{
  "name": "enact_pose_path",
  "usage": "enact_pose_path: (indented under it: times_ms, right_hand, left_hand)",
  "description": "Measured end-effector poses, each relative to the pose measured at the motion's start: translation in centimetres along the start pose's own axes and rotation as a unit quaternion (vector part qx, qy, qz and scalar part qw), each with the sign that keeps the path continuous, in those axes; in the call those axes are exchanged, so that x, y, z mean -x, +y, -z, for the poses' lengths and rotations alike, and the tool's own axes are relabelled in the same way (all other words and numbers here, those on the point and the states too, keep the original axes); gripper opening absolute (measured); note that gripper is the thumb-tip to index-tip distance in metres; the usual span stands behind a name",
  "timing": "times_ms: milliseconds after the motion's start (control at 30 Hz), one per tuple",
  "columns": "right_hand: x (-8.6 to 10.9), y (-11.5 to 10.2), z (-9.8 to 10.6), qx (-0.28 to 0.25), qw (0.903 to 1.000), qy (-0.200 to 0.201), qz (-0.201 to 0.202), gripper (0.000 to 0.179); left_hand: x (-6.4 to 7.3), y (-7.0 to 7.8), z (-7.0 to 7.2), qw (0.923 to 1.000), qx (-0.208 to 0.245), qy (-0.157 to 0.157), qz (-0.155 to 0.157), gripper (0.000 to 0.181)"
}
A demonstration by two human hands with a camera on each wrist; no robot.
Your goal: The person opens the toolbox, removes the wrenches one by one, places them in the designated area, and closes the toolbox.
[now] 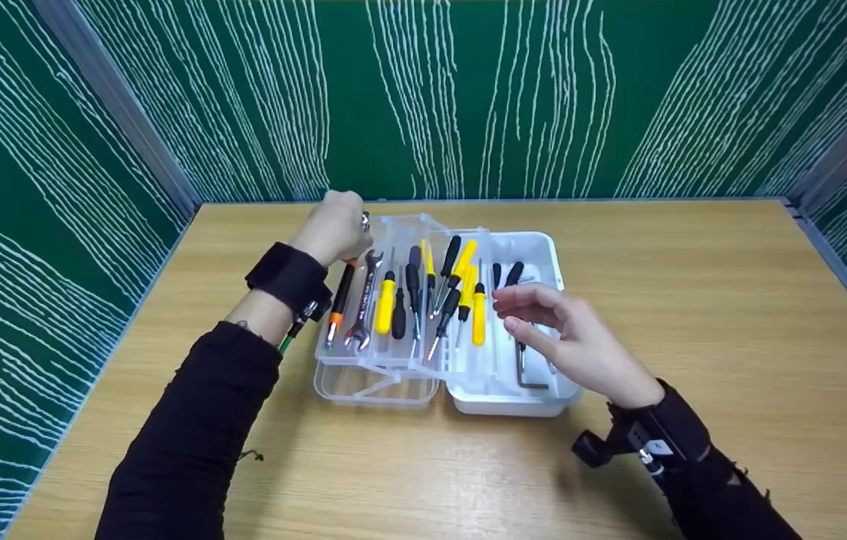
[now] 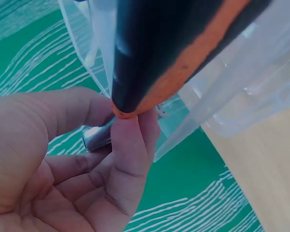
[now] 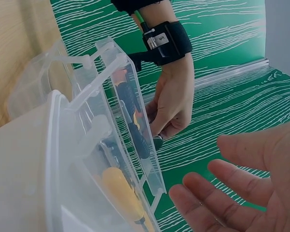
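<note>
At the far left of the toolbox, my left hand (image 1: pixel 337 227) pinches the end of a black-and-orange-handled tool (image 1: pixel 342 296) between thumb and fingers. Its handle (image 2: pixel 169 53) looms large in the left wrist view, with a shiny metal piece (image 2: pixel 97 137) beside the fingers. Just right of it in the same clear tray lies a double-ended wrench (image 1: pixel 367 300). My right hand (image 1: pixel 573 337) hovers over the right side of the white toolbox (image 1: pixel 513 409), fingers loosely curved and holding nothing. Below that palm a hex key (image 1: pixel 532 385) shows partly.
Clear fold-out trays (image 1: pixel 385 360) extend left from the toolbox, holding several screwdrivers with yellow handles (image 1: pixel 479 315) and black handles (image 1: pixel 412 277). Everything stands on a wooden table (image 1: pixel 693 300). Green walls with white lines (image 1: pixel 483 97) enclose the back and sides.
</note>
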State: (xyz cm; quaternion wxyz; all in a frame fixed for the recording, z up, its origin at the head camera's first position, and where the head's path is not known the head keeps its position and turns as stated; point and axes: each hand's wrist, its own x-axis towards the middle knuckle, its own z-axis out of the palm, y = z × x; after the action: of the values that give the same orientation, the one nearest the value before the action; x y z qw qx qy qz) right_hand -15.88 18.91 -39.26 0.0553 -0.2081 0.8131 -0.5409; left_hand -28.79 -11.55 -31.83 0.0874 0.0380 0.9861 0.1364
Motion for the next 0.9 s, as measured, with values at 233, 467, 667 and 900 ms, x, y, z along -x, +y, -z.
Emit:
enact_pose_path:
  times_ms: [233, 467, 667, 900]
  right_hand:
    - [0.1, 0.3, 0.0, -0.005, 1.0000, 0.002, 0.008, 0.035]
    - [0.1, 0.1, -0.1, 0.001, 1.0000, 0.001, -0.003, 0.035]
    - [0.1, -0.1, 0.0, -0.002, 1.0000, -0.002, -0.003, 0.035]
    - [-0.2, -0.4, -0.2, -0.011, 0.9999, -0.002, -0.002, 0.037]
  left_hand:
    - [0.5, 0.2, 0.7, 0.9998, 0.021, 0.004, 0.001, 0.005]
    - [2.0, 0.3, 1.6, 0.9978, 0.063, 0.022, 0.001, 0.009]
    - [3.5, 0.0, 2.1, 0.9936, 0.088, 0.067, -0.023, 0.012]
    - [5.0, -0.3, 2.2, 0.9857, 0.096, 0.117, -0.074, 0.018]
